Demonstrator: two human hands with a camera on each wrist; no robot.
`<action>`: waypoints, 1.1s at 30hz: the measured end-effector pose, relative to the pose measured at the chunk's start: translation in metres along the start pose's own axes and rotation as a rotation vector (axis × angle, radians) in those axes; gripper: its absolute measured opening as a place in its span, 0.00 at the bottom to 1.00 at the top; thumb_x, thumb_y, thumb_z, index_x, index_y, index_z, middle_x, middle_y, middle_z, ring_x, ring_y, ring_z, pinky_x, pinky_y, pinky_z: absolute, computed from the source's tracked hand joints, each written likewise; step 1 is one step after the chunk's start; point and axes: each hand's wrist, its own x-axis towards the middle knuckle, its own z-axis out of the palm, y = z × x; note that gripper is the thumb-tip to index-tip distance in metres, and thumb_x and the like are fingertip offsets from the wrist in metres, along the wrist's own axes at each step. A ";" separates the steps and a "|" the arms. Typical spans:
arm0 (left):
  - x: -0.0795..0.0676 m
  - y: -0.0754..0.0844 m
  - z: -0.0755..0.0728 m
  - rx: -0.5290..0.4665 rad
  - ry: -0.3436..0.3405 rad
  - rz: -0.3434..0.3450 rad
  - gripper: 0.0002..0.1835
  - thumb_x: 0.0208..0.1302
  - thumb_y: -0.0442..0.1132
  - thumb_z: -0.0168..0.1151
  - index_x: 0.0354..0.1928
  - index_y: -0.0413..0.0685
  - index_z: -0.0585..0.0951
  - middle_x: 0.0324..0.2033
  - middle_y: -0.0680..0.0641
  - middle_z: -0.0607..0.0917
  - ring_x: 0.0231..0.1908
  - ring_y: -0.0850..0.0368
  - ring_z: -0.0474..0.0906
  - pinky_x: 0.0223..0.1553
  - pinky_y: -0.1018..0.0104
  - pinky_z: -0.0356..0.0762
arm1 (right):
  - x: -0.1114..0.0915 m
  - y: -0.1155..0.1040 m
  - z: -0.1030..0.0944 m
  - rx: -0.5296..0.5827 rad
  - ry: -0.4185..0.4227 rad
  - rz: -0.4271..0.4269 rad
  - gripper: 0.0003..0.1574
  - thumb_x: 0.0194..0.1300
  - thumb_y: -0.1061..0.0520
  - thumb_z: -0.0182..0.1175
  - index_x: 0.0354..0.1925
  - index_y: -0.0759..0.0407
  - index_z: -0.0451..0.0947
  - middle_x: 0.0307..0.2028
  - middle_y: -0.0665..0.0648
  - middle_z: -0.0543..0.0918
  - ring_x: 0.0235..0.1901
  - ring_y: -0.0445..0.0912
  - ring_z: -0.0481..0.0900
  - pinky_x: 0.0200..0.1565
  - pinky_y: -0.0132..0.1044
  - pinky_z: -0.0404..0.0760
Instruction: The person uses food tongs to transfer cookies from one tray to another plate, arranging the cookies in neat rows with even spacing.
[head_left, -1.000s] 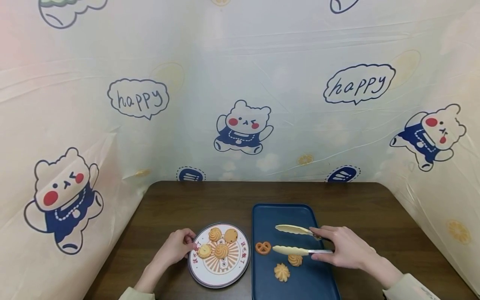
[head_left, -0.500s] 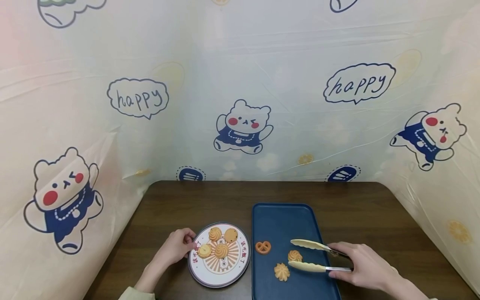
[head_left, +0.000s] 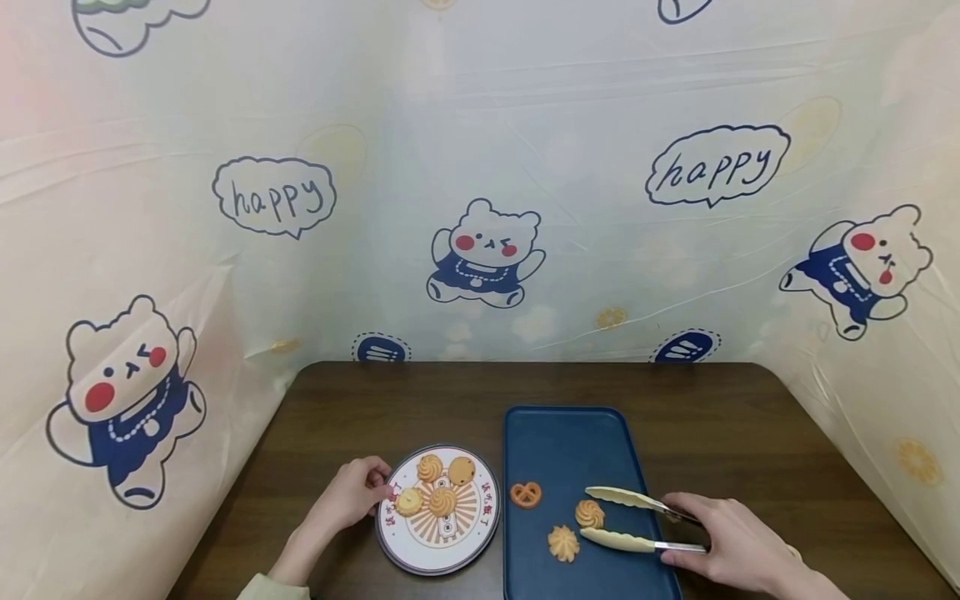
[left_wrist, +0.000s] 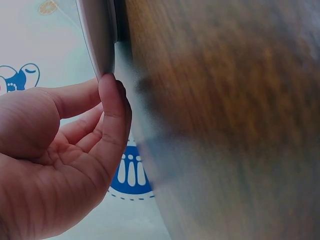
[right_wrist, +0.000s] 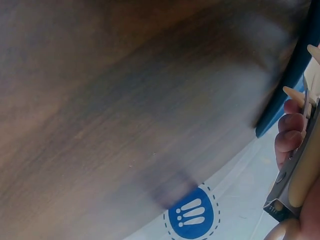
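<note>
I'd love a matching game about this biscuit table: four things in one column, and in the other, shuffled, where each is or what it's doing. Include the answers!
Column one:
1. pretzel
2. tongs
3. left hand
4. blue tray

Column two:
A. pinching the edge of the plate
B. lying on the wooden table
C. on the tray, by the side nearest the plate
D. gripped in the right hand

Right pairs: 1-C, 2-D, 3-A, 4-B.
</note>
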 end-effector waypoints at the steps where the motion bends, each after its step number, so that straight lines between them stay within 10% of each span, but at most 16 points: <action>1: 0.000 0.000 0.000 0.000 -0.001 0.001 0.10 0.61 0.27 0.68 0.43 0.35 0.81 0.27 0.47 0.75 0.23 0.56 0.74 0.22 0.64 0.79 | -0.001 0.000 0.000 -0.002 0.000 -0.002 0.41 0.57 0.24 0.62 0.54 0.53 0.79 0.46 0.45 0.85 0.39 0.34 0.81 0.38 0.37 0.84; 33: -0.001 0.000 0.000 0.012 0.010 0.002 0.10 0.60 0.27 0.69 0.42 0.37 0.80 0.27 0.48 0.75 0.23 0.56 0.74 0.22 0.63 0.78 | 0.004 -0.006 -0.006 0.103 -0.069 0.028 0.39 0.61 0.28 0.62 0.54 0.55 0.79 0.44 0.46 0.85 0.36 0.32 0.77 0.37 0.37 0.83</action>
